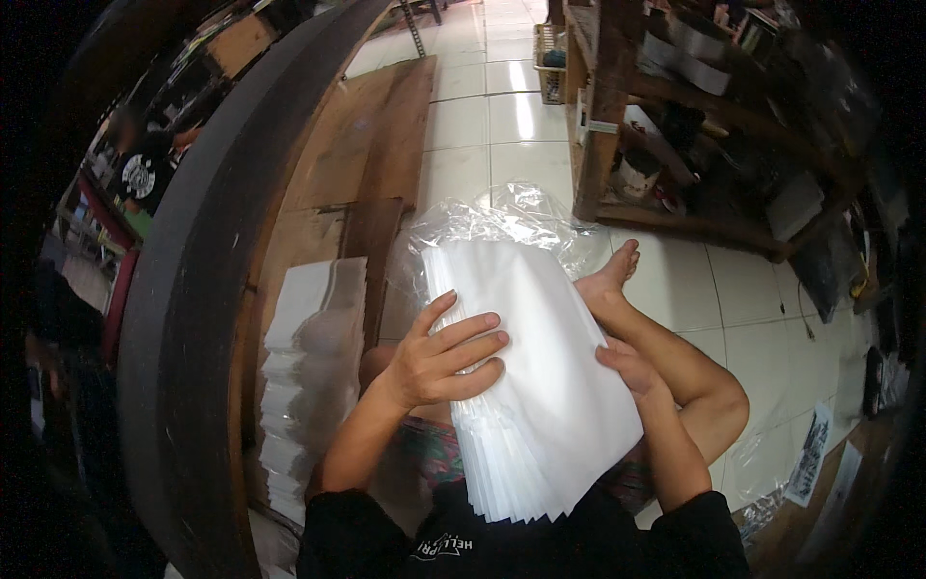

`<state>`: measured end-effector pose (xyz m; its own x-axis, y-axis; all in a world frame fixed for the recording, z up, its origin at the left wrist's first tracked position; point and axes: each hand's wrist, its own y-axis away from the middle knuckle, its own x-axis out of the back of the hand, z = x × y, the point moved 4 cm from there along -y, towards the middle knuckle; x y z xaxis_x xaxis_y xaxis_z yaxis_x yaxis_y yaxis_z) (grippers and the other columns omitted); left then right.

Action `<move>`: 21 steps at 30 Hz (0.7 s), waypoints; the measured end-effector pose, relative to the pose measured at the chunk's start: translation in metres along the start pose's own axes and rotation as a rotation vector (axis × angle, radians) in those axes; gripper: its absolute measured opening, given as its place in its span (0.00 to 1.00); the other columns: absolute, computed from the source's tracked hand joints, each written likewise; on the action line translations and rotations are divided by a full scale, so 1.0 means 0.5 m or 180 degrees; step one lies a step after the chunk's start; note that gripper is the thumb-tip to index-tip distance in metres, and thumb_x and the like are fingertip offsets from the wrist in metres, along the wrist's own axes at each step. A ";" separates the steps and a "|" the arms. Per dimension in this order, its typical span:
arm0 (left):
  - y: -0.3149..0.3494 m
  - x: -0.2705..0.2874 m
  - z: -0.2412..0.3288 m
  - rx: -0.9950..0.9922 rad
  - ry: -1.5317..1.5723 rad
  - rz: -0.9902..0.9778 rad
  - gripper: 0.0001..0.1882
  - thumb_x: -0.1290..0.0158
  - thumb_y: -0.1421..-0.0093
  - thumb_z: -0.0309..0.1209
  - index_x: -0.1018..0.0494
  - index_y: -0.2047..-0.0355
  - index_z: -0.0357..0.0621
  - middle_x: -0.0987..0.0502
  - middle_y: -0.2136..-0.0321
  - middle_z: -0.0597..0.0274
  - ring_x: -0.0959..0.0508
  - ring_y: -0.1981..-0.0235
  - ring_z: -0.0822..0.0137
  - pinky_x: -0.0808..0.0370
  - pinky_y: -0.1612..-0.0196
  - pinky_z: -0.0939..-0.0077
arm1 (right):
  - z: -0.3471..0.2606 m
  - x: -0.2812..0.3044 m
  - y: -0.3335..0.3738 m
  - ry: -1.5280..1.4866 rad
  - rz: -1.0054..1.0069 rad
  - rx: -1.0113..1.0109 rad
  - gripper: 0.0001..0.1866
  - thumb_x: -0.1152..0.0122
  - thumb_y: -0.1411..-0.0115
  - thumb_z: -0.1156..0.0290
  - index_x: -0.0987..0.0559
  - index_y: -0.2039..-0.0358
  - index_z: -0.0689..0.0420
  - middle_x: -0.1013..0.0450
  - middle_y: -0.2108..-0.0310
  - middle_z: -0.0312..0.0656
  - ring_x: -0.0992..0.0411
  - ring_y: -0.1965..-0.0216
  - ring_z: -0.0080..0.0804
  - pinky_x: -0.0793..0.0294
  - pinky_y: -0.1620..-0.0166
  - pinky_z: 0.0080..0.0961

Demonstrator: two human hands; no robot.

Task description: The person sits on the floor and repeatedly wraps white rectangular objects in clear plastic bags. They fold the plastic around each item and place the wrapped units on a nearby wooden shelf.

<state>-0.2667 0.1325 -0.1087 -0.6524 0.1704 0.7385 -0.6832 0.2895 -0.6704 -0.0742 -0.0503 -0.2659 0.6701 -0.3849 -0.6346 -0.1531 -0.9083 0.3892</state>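
Note:
I hold a thick stack of white sheets [550, 338] tilted over my lap. Its lower left edges are fanned apart into many thin layers. My left hand [439, 357] is at the stack's left edge, its fingers lying across the top sheet. On the opposite edge, my right hand [639, 372] grips the stack with the thumb on top and the other fingers hidden beneath. Crumpled clear plastic [521, 207] lies just beyond the stack's far end.
Left of me, more white bundles [289, 386] lie in a row along a brown wooden board [362, 135] beside a dark beam [207, 241]. A loaded wooden shelf [694, 217] stands at the right. A yellow basket [551, 63] sits farther off. Another person [145, 174] is at far left.

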 end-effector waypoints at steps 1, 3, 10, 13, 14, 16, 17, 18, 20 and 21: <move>0.015 0.001 -0.003 0.0078 -0.0017 0.0121 0.08 0.43 0.47 0.29 0.29 0.69 0.58 0.23 0.58 0.71 0.27 0.48 0.66 0.43 0.37 0.50 | -0.015 -0.017 0.004 0.0211 0.0141 0.0276 0.32 0.43 0.43 0.72 0.40 0.39 0.63 0.32 0.47 0.42 0.31 0.49 0.32 0.34 0.44 0.27; 0.054 -0.005 -0.009 0.0444 -0.0041 0.0396 0.10 0.41 0.51 0.27 0.28 0.69 0.56 0.24 0.55 0.61 0.27 0.48 0.60 0.45 0.36 0.50 | -0.045 -0.061 0.008 0.0623 0.0298 0.0825 0.34 0.42 0.46 0.74 0.40 0.38 0.63 0.32 0.47 0.43 0.31 0.49 0.34 0.34 0.45 0.26; 0.133 -0.128 0.014 0.3809 0.2882 0.2894 0.20 0.52 0.37 0.32 0.38 0.44 0.48 0.35 0.45 0.51 0.31 0.46 0.59 0.35 0.42 0.64 | -0.261 -0.256 0.091 0.2328 0.1149 0.1498 0.40 0.35 0.55 0.73 0.39 0.40 0.64 0.31 0.50 0.49 0.30 0.52 0.38 0.30 0.48 0.32; 0.164 -0.199 0.032 0.5110 0.5726 0.3205 0.29 0.62 0.31 0.46 0.47 0.37 0.40 0.37 0.43 0.54 0.35 0.44 0.62 0.34 0.43 0.67 | -0.316 -0.307 0.076 0.2838 0.0741 0.1583 0.40 0.36 0.56 0.73 0.38 0.41 0.64 0.30 0.52 0.53 0.29 0.52 0.40 0.30 0.48 0.34; 0.162 -0.198 0.038 0.4672 0.6458 0.3446 0.31 0.63 0.32 0.48 0.47 0.38 0.39 0.36 0.43 0.55 0.35 0.43 0.61 0.36 0.41 0.66 | -0.325 -0.317 0.058 0.3031 0.0787 0.1389 0.40 0.35 0.57 0.72 0.38 0.41 0.64 0.30 0.52 0.53 0.29 0.52 0.41 0.30 0.48 0.34; 0.150 -0.177 0.045 0.3497 0.7809 0.3832 0.33 0.64 0.33 0.52 0.45 0.38 0.38 0.36 0.43 0.56 0.36 0.42 0.61 0.40 0.39 0.64 | -0.339 -0.327 0.022 0.3400 0.0882 0.1041 0.41 0.34 0.57 0.72 0.38 0.41 0.64 0.30 0.53 0.53 0.29 0.53 0.42 0.30 0.48 0.34; 0.175 -0.202 0.044 0.2742 0.7958 0.3936 0.39 0.58 0.36 0.54 0.51 0.35 0.41 0.38 0.42 0.53 0.39 0.40 0.57 0.43 0.37 0.60 | -0.338 -0.311 -0.006 0.3481 0.0922 0.0964 0.40 0.34 0.57 0.73 0.38 0.41 0.64 0.29 0.54 0.53 0.28 0.54 0.40 0.29 0.49 0.34; 0.195 -0.214 0.046 0.3252 0.7262 0.3778 0.39 0.55 0.37 0.52 0.52 0.35 0.41 0.39 0.41 0.54 0.39 0.39 0.57 0.43 0.37 0.60 | -0.326 -0.305 -0.043 0.3474 0.0861 0.0758 0.41 0.33 0.57 0.72 0.38 0.41 0.64 0.29 0.53 0.52 0.29 0.53 0.38 0.31 0.48 0.33; 0.227 -0.230 0.041 0.4096 0.5889 0.3355 0.40 0.49 0.39 0.47 0.55 0.35 0.43 0.41 0.41 0.55 0.39 0.39 0.57 0.42 0.37 0.60 | -0.307 -0.299 -0.111 0.3471 0.0791 0.0351 0.42 0.31 0.57 0.68 0.38 0.41 0.65 0.30 0.52 0.50 0.30 0.52 0.36 0.33 0.46 0.31; 0.242 -0.242 0.035 0.4385 0.5926 0.3269 0.41 0.44 0.41 0.37 0.56 0.35 0.45 0.42 0.41 0.55 0.39 0.40 0.59 0.39 0.39 0.60 | -0.298 -0.295 -0.145 0.3539 0.0550 0.0211 0.42 0.32 0.57 0.69 0.39 0.40 0.64 0.30 0.51 0.49 0.30 0.52 0.36 0.34 0.45 0.30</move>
<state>-0.2761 0.1302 -0.2807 -0.4651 0.2468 -0.8501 -0.7143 -0.6720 0.1957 -0.0536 0.0965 -0.1010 0.9060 -0.1768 0.3845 -0.3225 -0.8767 0.3570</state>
